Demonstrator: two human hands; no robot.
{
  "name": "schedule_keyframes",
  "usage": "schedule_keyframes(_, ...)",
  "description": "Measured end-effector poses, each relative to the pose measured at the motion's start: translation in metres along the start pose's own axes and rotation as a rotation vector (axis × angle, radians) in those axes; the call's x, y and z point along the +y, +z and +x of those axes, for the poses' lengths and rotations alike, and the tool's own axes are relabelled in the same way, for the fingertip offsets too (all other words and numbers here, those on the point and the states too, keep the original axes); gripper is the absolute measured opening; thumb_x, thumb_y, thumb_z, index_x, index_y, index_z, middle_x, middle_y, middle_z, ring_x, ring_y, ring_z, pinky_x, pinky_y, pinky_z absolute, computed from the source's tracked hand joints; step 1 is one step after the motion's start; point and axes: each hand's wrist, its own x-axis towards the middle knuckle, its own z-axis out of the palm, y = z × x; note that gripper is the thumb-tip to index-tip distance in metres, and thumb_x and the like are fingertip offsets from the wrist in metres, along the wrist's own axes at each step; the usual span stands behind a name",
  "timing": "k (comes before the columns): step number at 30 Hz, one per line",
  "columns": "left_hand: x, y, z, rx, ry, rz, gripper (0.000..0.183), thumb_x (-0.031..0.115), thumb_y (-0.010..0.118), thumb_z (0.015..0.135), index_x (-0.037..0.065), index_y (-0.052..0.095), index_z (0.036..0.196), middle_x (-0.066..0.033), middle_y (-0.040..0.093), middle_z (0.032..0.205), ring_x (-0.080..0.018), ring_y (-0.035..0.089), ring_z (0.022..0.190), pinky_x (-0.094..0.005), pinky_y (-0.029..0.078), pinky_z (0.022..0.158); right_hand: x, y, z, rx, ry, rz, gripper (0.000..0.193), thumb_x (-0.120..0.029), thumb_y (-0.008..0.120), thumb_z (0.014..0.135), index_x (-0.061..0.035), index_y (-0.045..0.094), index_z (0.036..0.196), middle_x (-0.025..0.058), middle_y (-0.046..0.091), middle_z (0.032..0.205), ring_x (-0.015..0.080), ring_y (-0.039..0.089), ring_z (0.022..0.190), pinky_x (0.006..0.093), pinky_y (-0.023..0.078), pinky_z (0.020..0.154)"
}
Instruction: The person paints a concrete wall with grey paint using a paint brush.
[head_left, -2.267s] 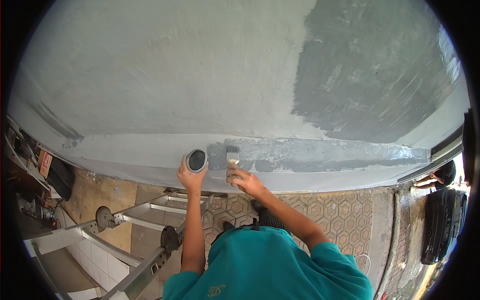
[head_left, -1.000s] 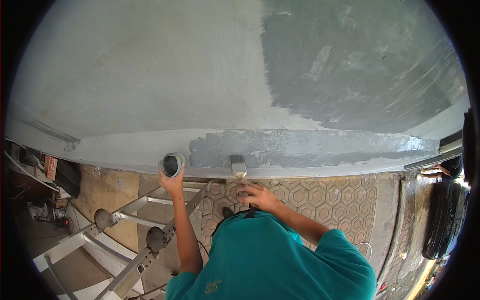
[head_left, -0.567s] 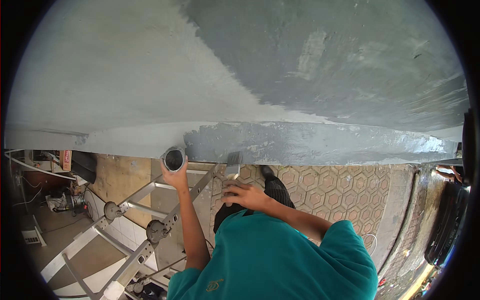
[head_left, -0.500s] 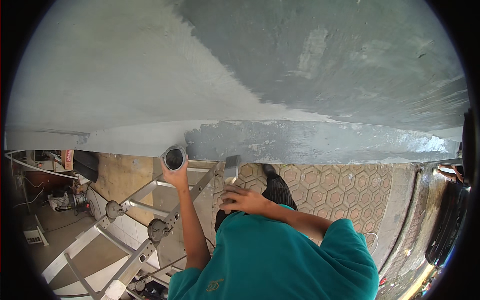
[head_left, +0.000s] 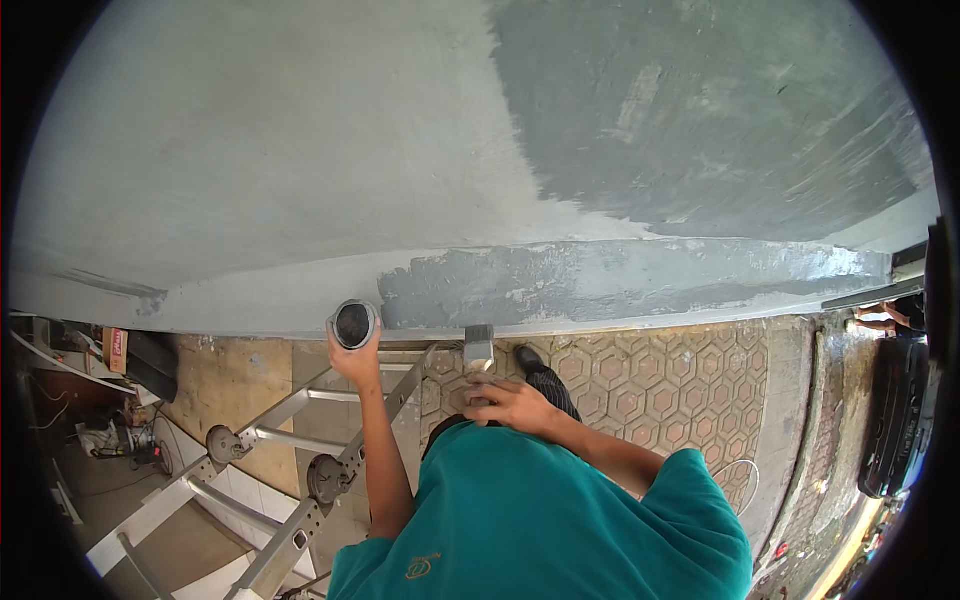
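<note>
My left hand [head_left: 356, 370] is wrapped round a small open paint container [head_left: 340, 343] with dark grey contents, held up near the lower edge of a ledge. My right hand [head_left: 512, 406] grips the handle of a flat paintbrush [head_left: 479, 350]. The brush's grey bristles point away from me, at the lower edge of the ledge; whether they touch it I cannot tell. Darker grey paint [head_left: 470, 285] covers part of the ledge's front face, with a ragged left end. Farther left, the bare pale ledge face [head_left: 270, 280] continues.
Above the ledge, a large surface [head_left: 300, 130] is pale at left, darker grey at right. An aluminium ladder [head_left: 275, 440] stands below my left arm. Hexagonal paving [head_left: 640, 385] lies under me, with my shoe [head_left: 528, 358] on it. Tools and cables [head_left: 115, 440] clutter the lower left.
The view has shifted a little. My right hand has moved slightly right, and the brush is turned straighter away from me. The left hand still holds the container in nearly the same place.
</note>
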Motion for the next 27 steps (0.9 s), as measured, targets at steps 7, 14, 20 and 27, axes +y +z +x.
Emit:
schedule_keyframes(7, 0.008, -0.011, -0.002, 0.013, 0.043, -0.043, 0.081, 0.033, 0.092, 0.051, 0.002, 0.059, 0.118, -0.0168, 0.068, 0.103, -0.0368, 0.065, 0.091, -0.045, 0.05, 0.08, 0.003, 0.045, -0.012, -0.031, -0.055, -0.249, 0.03, -0.013, 0.068, 0.071, -0.0211, 0.065, 0.1, 0.0028, 0.06, 0.11, 0.0275, 0.057, 0.117, 0.0334, 0.057, 0.08)
schedule_keyframes(14, -0.002, -0.019, 0.0, -0.002, 0.068, -0.105, 0.079, 0.033, 0.091, 0.051, 0.004, 0.059, 0.118, -0.0152, 0.067, 0.105, -0.038, 0.063, 0.093, -0.0463, 0.047, 0.083, -0.026, 0.06, -0.021, 0.065, 0.016, -0.283, 0.028, -0.015, 0.062, 0.078, -0.0245, 0.062, 0.105, 0.0022, 0.058, 0.115, 0.0273, 0.054, 0.122, 0.0337, 0.055, 0.088)
schedule_keyframes(20, -0.014, -0.021, 0.005, -0.049, 0.089, -0.181, 0.077, 0.033, 0.091, 0.053, 0.002, 0.061, 0.117, -0.016, 0.067, 0.108, -0.0377, 0.063, 0.096, -0.0464, 0.047, 0.086, -0.036, 0.084, -0.032, 0.083, 0.002, -0.346, 0.03, -0.011, 0.059, 0.076, -0.0231, 0.06, 0.103, 0.0033, 0.057, 0.118, 0.0291, 0.053, 0.123, 0.0347, 0.054, 0.089)
schedule_keyframes(27, 0.002, -0.034, -0.008, -0.107, 0.049, -0.369, 0.074, 0.023, 0.091, 0.055, -0.007, 0.06, 0.116, -0.0192, 0.067, 0.109, -0.0299, 0.067, 0.098, -0.0395, 0.051, 0.088, -0.048, 0.047, -0.053, 0.228, 0.168, -0.39, 0.024, -0.011, 0.06, 0.078, -0.0209, 0.062, 0.099, 0.0013, 0.058, 0.116, 0.0274, 0.05, 0.126, 0.036, 0.055, 0.087)
